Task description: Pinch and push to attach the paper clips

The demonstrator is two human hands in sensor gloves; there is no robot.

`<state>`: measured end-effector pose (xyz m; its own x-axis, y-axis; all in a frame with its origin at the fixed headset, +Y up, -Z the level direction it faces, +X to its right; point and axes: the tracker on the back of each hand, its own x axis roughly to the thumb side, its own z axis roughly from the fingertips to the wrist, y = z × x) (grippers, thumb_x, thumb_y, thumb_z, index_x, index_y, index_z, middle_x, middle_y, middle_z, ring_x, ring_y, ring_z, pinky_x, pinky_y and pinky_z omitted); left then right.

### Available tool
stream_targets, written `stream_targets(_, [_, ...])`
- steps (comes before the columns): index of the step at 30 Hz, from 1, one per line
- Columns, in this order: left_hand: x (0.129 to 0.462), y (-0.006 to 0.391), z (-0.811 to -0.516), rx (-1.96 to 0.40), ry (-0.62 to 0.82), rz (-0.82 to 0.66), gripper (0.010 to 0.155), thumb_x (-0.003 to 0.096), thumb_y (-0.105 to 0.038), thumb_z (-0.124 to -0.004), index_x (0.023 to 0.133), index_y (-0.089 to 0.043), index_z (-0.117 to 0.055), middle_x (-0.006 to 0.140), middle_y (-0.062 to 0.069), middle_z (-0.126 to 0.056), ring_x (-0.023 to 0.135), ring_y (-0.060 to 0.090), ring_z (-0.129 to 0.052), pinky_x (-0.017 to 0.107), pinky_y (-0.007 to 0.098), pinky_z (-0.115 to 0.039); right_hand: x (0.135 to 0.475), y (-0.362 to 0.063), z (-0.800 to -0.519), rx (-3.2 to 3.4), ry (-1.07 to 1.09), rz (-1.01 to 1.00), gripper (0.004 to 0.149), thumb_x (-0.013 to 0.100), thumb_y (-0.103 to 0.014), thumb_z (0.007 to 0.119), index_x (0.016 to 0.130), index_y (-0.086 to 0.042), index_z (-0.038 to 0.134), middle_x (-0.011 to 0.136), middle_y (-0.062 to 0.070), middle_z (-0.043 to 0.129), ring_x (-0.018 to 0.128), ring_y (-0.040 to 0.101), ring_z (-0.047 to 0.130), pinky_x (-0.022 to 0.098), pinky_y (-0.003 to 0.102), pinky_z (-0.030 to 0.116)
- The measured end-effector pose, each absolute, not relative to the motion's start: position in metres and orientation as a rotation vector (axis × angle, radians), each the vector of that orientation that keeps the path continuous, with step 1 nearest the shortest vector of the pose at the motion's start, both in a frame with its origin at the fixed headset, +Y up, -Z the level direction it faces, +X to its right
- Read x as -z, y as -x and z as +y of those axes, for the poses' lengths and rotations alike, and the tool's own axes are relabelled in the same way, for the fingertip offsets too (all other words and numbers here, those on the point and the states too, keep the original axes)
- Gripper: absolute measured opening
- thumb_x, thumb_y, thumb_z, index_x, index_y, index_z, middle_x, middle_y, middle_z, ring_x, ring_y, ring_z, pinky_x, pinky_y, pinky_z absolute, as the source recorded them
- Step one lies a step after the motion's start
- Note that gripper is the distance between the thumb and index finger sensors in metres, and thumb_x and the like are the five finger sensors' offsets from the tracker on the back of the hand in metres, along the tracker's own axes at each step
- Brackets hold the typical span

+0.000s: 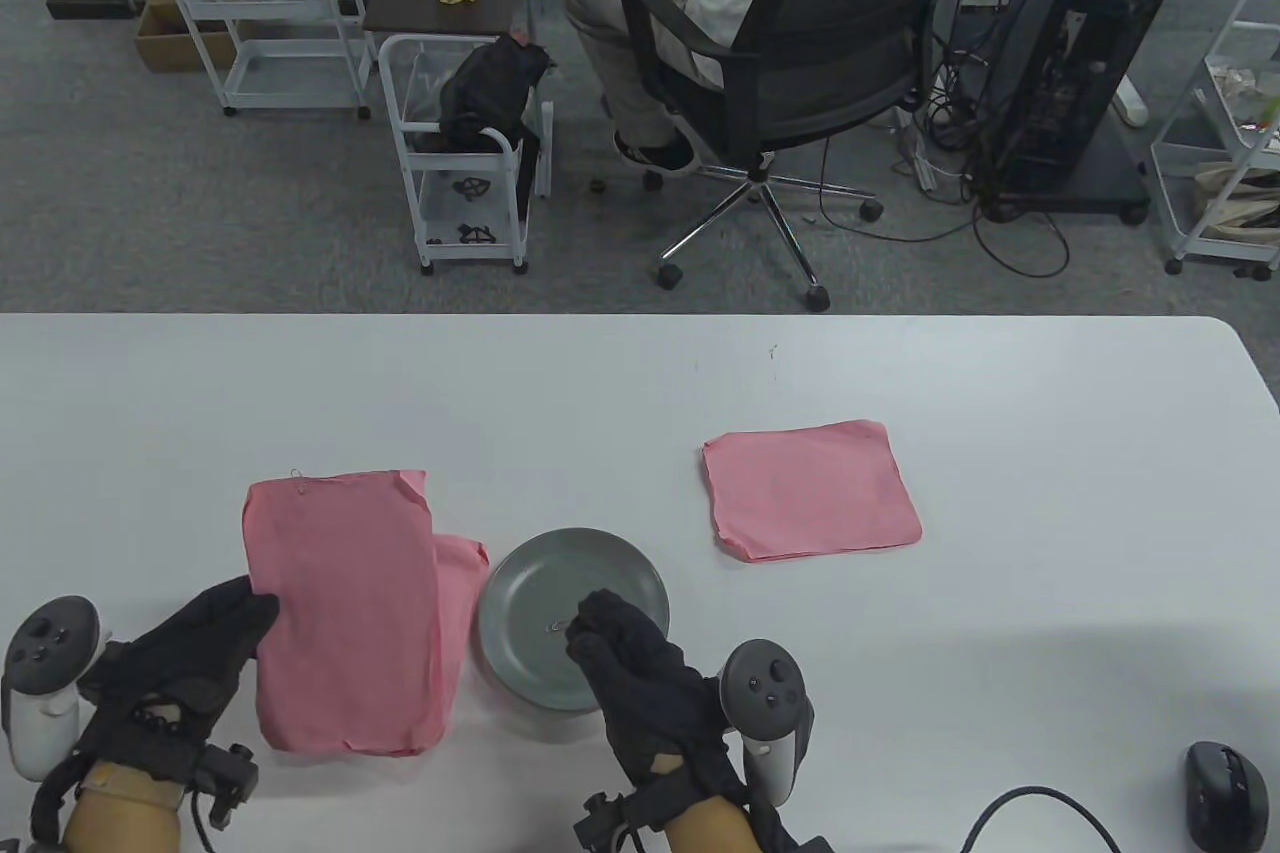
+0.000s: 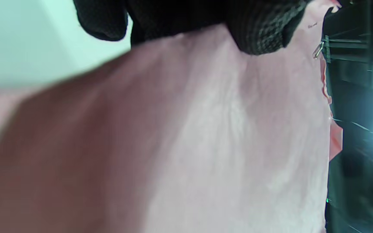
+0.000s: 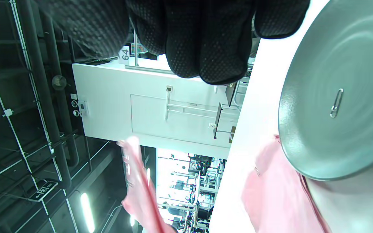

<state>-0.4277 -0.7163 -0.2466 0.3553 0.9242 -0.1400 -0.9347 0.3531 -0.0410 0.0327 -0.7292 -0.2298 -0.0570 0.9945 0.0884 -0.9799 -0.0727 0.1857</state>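
The right hand [image 1: 625, 663] hovers over the near part of the grey plate [image 1: 520, 583], its fingers [image 3: 202, 42] bunched together and curled downward. No clip shows between them in the right wrist view, so it looks closed on nothing, though a clip hidden in the fingertips cannot be ruled out. 1 loose paper clip [image 1: 553, 628] lies on the plate just to the left of those fingertips, almost touching them in the table view. In the right wrist view the same clip [image 3: 336, 103] is plainly flat on the metal, apart from the fingers, its long axis roughly in line with the way the fingers point. That makes the right hand by far the nearer one for picking it up: a short reach left and down, then a pinch across the clip's narrow width.

The left hand [image 1: 190, 653] grips the near left edge of the lifted pink cloth [image 1: 345, 613], fingers curled round it and holding it up off the counter [image 1: 640, 393]. At the cloth's far edge, near its left corner, 1 clip [image 1: 297, 476] is already attached; the left wrist view shows it [image 2: 318, 50] on that edge. A second pink piece [image 1: 462, 573] lies under the lifted cloth, just beside the plate's left rim. Another folded pink cloth [image 1: 810, 490] lies flat, well apart to the right. A black mouse [image 1: 1225, 790] sits at the counter's near right corner.
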Motion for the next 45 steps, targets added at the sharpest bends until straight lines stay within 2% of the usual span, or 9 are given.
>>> stream_targets(8, [0.285, 0.404, -0.741, -0.921, 0.397, 0.206, 0.044, 0.0439, -0.044, -0.086, 0.081, -0.022, -0.096, 0.059, 0.001, -0.106, 0.050, 0.020, -0.106, 0.061, 0.051, -0.077, 0.235, -0.042, -0.733, -1.646, -0.186, 0.070, 0.057, 0.052, -0.045, 0.072, 0.098, -0.015, 0.057, 0.093, 0.010, 0.072, 0.078, 0.037, 0.081, 0.068, 0.060, 0.055])
stream_targets(22, [0.304, 0.375, -0.761, -0.306, 0.350, 0.346, 0.049, 0.0416, -0.051, -0.086, 0.082, -0.025, -0.093, 0.064, -0.001, -0.101, 0.055, 0.019, -0.100, 0.065, 0.050, -0.073, 0.239, -0.041, -0.735, -1.656, -0.218, 0.091, 0.056, 0.052, -0.044, 0.072, 0.097, -0.014, 0.059, 0.091, 0.011, 0.074, 0.077, 0.038, 0.082, 0.068, 0.061, 0.056])
stream_targets(26, [0.301, 0.364, -0.761, -0.130, 0.336, 0.375, 0.080, 0.0378, -0.059, -0.086, 0.107, -0.030, -0.058, 0.099, 0.004, -0.072, 0.090, 0.030, -0.076, 0.077, 0.056, -0.052, 0.239, -0.040, -0.736, -1.669, -0.214, 0.090, 0.055, 0.052, -0.043, 0.073, 0.096, -0.014, 0.060, 0.091, 0.011, 0.074, 0.077, 0.038, 0.082, 0.067, 0.061, 0.056])
stream_targets(28, [0.298, 0.364, -0.757, -0.117, 0.333, 0.376, 0.087, 0.0388, -0.062, -0.082, 0.110, -0.030, -0.042, 0.111, 0.006, -0.052, 0.103, 0.034, -0.059, 0.079, 0.057, -0.044, 0.238, -0.040, -0.735, -1.675, -0.216, 0.086, 0.055, 0.052, -0.043, 0.073, 0.097, -0.013, 0.059, 0.092, 0.011, 0.073, 0.077, 0.039, 0.081, 0.067, 0.061, 0.055])
stream_targets(30, [0.292, 0.365, -0.746, -0.217, 0.280, 0.332, 0.088, 0.0403, -0.062, -0.078, 0.111, -0.030, -0.037, 0.115, 0.006, -0.040, 0.109, 0.037, -0.046, 0.080, 0.059, -0.040, 0.238, -0.039, -0.735, -1.697, -0.226, 0.079, 0.056, 0.051, -0.042, 0.073, 0.097, -0.013, 0.058, 0.093, 0.012, 0.072, 0.078, 0.040, 0.080, 0.068, 0.062, 0.053])
stream_targets(33, [0.277, 0.360, -0.718, -0.491, 0.195, 0.166, 0.084, 0.0425, -0.062, -0.074, 0.111, -0.028, -0.039, 0.115, 0.007, -0.044, 0.108, 0.038, -0.051, 0.079, 0.060, -0.043, 0.237, -0.035, -0.735, -1.755, -0.260, 0.090, 0.059, 0.051, -0.043, 0.073, 0.099, -0.013, 0.056, 0.096, 0.014, 0.067, 0.082, 0.042, 0.075, 0.068, 0.064, 0.049])
stream_targets(36, [0.248, 0.333, -0.688, -0.723, 0.090, -0.165, 0.080, 0.0439, -0.062, -0.072, 0.111, -0.029, -0.043, 0.115, 0.006, -0.046, 0.109, 0.038, -0.049, 0.080, 0.060, -0.041, 0.236, -0.027, -0.738, -1.832, -0.305, 0.119, 0.063, 0.051, -0.046, 0.073, 0.101, -0.013, 0.052, 0.101, 0.017, 0.059, 0.088, 0.046, 0.067, 0.069, 0.065, 0.045])
stream_targets(40, [0.204, 0.287, -0.670, -0.497, 0.073, -0.389, 0.075, 0.0438, -0.065, -0.070, 0.109, -0.030, -0.057, 0.110, 0.003, -0.069, 0.102, 0.034, -0.074, 0.076, 0.060, -0.056, 0.234, -0.016, -0.741, -1.945, -0.358, 0.214, 0.070, 0.050, -0.049, 0.073, 0.103, -0.012, 0.045, 0.105, 0.020, 0.049, 0.092, 0.050, 0.056, 0.069, 0.066, 0.041])
stream_targets(45, [0.189, 0.255, -0.707, -0.243, 0.110, -0.474, 0.067, 0.0433, -0.066, -0.069, 0.099, -0.030, -0.076, 0.096, -0.001, -0.089, 0.092, 0.028, -0.090, 0.073, 0.057, -0.065, 0.234, -0.022, -0.738, -2.131, -0.296, 0.151, 0.081, 0.049, -0.055, 0.071, 0.106, -0.014, 0.032, 0.110, 0.020, 0.031, 0.098, 0.052, 0.036, 0.070, 0.067, 0.032])
